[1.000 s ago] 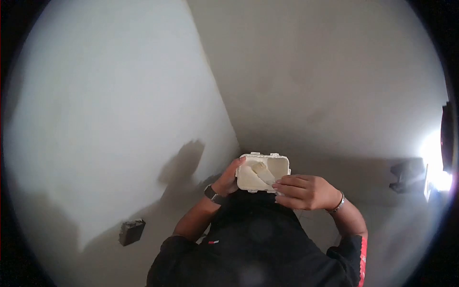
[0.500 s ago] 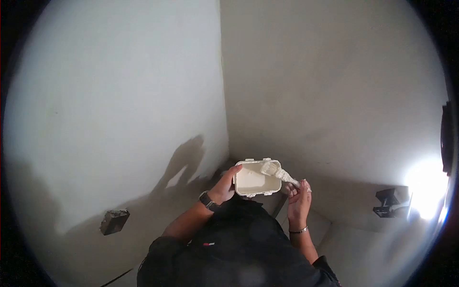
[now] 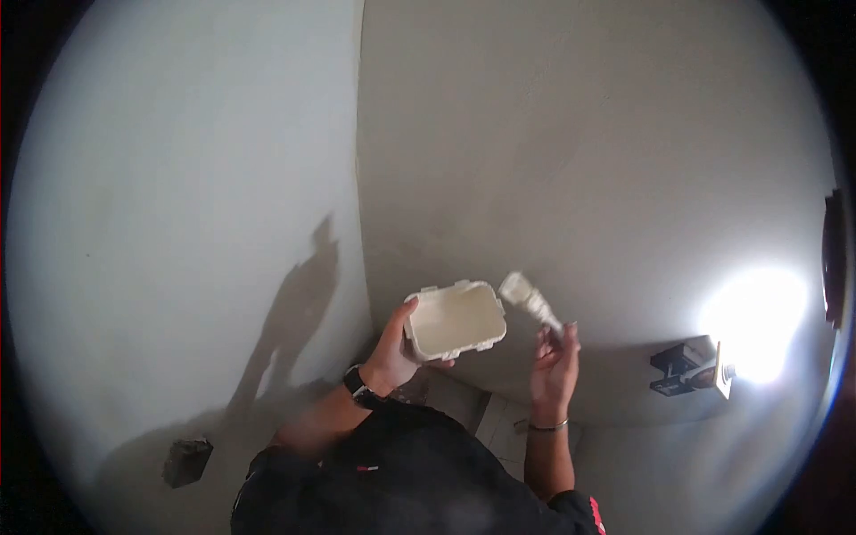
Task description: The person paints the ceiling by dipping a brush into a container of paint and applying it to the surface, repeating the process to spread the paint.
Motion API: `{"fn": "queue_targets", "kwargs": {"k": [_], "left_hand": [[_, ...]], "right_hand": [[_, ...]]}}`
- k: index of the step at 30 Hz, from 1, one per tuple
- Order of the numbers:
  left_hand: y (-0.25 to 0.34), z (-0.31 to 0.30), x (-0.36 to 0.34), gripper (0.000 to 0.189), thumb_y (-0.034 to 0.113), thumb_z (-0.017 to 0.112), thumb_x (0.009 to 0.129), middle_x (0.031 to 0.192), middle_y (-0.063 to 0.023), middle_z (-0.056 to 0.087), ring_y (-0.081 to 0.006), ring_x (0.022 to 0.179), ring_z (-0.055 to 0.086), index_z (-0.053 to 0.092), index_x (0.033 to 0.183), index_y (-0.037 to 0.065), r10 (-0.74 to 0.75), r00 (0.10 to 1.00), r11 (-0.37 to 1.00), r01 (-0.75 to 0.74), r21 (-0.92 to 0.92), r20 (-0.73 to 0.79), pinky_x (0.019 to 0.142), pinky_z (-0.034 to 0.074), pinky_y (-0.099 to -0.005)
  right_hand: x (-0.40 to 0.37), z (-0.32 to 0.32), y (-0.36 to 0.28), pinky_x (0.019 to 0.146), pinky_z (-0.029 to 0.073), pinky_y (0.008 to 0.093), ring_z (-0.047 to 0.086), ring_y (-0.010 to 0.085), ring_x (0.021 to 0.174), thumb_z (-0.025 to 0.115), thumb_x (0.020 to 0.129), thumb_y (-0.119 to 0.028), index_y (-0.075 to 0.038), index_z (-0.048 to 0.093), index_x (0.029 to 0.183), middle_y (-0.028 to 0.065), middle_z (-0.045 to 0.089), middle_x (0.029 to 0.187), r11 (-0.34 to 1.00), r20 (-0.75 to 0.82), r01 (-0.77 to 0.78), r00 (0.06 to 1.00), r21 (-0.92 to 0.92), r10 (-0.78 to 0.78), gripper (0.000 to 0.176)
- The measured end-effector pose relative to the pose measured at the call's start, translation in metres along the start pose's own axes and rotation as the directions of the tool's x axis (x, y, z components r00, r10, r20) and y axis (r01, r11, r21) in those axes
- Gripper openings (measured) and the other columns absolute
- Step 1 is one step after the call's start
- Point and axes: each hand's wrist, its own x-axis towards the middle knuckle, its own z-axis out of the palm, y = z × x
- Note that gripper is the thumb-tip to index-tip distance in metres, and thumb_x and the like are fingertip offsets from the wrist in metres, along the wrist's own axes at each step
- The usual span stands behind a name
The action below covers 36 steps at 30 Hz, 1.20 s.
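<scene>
My left hand [image 3: 392, 352] grips a cream plastic tub [image 3: 456, 321] by its left end, thumb over the rim and fingers underneath. Pale paint or a similar coating covers the inside of the tub, which tilts slightly. A paintbrush [image 3: 531, 300], caked in the same pale stuff, is held by its handle in my right hand [image 3: 557, 352]. Its bristles point up and to the left, just outside the tub's right rim. Motion blurs the brush head a little.
Two plain walls meet in a corner [image 3: 361, 169] ahead. A bright lamp [image 3: 758, 330] glares at the right beside a dark bracket [image 3: 682, 367]. At lower left, a dark box-like fitting [image 3: 187, 462] sits on the wall. Floor tiles [image 3: 504, 428] show below.
The brush has come out of the tub and now sits beyond its right rim. The tub has tilted and shifted left in view, and the whole view has turned somewhat to the right.
</scene>
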Motion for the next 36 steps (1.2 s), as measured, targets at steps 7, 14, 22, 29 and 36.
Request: {"fn": "queue_targets", "kwargs": {"k": [7, 14, 22, 29, 36], "left_hand": [[-0.014, -0.029, 0.015, 0.058, 0.054, 0.036, 0.096, 0.129, -0.0092, 0.055, -0.0295, 0.106, 0.061, 0.043, 0.136, 0.012, 0.045, 0.996, 0.994, -0.052, 0.092, 0.077, 0.069, 0.057, -0.0483], [-0.026, -0.029, 0.022, 0.059, 0.055, 0.038, 0.095, 0.130, -0.0091, 0.054, -0.0301, 0.106, 0.061, 0.041, 0.137, 0.013, 0.039, 0.996, 0.997, -0.044, 0.065, 0.086, 0.071, 0.057, -0.0489], [-0.016, 0.016, 0.027, 0.061, 0.057, 0.041, 0.093, 0.132, -0.0073, 0.054, -0.0299, 0.110, 0.060, 0.038, 0.140, 0.018, 0.019, 1.000, 0.998, -0.019, 0.058, 0.004, 0.073, 0.056, -0.0488], [-0.017, 0.017, 0.020, 0.058, 0.054, 0.044, 0.093, 0.131, -0.0088, 0.054, -0.0304, 0.109, 0.060, 0.041, 0.138, 0.017, 0.021, 1.000, 1.000, -0.021, -0.011, 0.008, 0.068, 0.057, -0.0472], [-0.017, 0.004, 0.010, 0.059, 0.055, 0.046, 0.092, 0.127, -0.0090, 0.056, -0.0295, 0.103, 0.062, 0.044, 0.134, 0.014, 0.040, 0.997, 0.998, -0.037, -0.042, 0.070, 0.062, 0.055, -0.0453]], "right_hand": [[0.023, 0.050, -0.045, 0.079, 0.056, 0.0366, 0.065, 0.0247, 0.099, 0.052, 0.099, -0.017, -0.002, 0.053, 0.110, 0.0109, 0.062, 0.099, 0.720, 0.227, 0.677, 0.734, -0.156, -0.641, 0.019], [0.029, 0.098, -0.089, 0.075, 0.057, 0.0358, 0.066, 0.0276, 0.097, 0.074, 0.074, -0.001, -0.009, 0.066, 0.098, 0.0115, 0.063, 0.103, -0.468, 0.975, 0.870, 0.057, -0.154, -0.216, 0.026], [0.032, 0.106, -0.112, 0.075, 0.057, 0.0343, 0.065, 0.0249, 0.098, 0.069, 0.075, -0.006, -0.011, 0.064, 0.095, 0.0067, 0.064, 0.099, -0.464, 0.953, 0.879, 0.227, -0.112, 0.200, 0.021], [0.017, 0.195, -0.209, 0.075, 0.058, 0.0339, 0.066, 0.0238, 0.094, 0.074, 0.079, -0.006, -0.010, 0.065, 0.096, 0.0073, 0.067, 0.101, -0.680, 0.998, 0.733, 0.053, -0.026, 0.018, 0.020], [0.005, 0.205, -0.204, 0.078, 0.058, 0.0396, 0.066, 0.0291, 0.097, 0.077, 0.078, -0.011, -0.012, 0.065, 0.101, 0.0119, 0.064, 0.107, -0.837, 0.986, 0.526, -0.137, 0.153, 0.095, 0.026]]}}
